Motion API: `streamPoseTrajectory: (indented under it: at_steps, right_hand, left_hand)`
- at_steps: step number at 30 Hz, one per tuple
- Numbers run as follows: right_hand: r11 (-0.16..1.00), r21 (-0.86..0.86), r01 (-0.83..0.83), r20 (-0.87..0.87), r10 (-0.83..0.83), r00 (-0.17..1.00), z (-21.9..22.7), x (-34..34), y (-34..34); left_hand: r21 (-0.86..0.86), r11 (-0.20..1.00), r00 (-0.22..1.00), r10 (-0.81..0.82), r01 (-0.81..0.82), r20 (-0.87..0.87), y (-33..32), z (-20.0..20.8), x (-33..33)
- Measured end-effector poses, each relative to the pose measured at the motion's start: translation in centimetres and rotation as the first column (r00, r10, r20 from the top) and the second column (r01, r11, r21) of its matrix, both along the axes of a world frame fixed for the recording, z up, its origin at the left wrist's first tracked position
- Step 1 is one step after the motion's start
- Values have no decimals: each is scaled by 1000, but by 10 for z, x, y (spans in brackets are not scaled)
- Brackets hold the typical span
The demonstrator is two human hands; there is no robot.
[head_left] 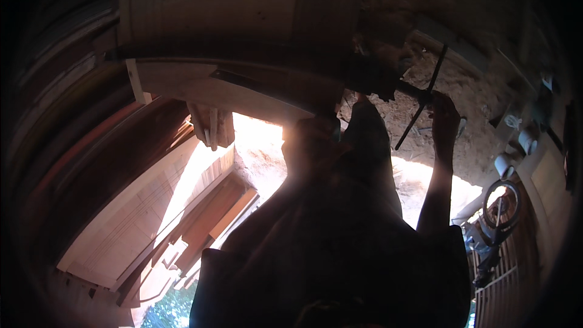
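Note:
At the right of the head view, my right hand is closed around the hub end of a dark screw handle, by its long thin crossbar. The screw runs left into a dark, blocky clamp head at the end of a long wooden board. Deep shadow covers my left hand, which is near the lower right edge of that board; its fingers cannot be made out.
A wide wooden panel lies beyond the board. Stacked planks stand at the lower left, in bright sunlight. Sandy ground spreads at the right, with a round ring-shaped thing and slatted wood beyond my right arm.

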State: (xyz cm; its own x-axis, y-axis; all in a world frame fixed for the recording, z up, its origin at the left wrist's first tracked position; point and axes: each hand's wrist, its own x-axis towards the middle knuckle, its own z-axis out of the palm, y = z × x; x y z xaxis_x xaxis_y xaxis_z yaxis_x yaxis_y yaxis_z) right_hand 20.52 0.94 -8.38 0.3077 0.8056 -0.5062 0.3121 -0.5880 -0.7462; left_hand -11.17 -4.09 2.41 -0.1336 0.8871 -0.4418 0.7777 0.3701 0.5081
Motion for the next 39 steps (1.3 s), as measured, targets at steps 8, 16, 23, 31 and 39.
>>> streamPoseTrajectory:
  at_steps: [8,16,23,31,39]
  right_hand:
    - [997,-7,-78,-38,78,996,-22,21,11]
    - [1000,-8,-25,-92,24,995,-27,24,5]
    - [989,-63,136,-438,-150,887,-13,5,-30]
    - [996,-60,72,-463,-91,881,29,-75,-55]
    - [855,-403,327,-331,-469,819,25,-118,-33]
  left_hand:
    - [163,956,828,120,-246,548,-28,-34,-20]
    - [173,930,865,219,-325,451,7,17,10]
    - [440,861,926,86,-254,367,71,62,-44]
    - [395,889,958,-140,233,-250,225,22,-85]
    - [446,831,875,-448,333,181,238,-5,3]
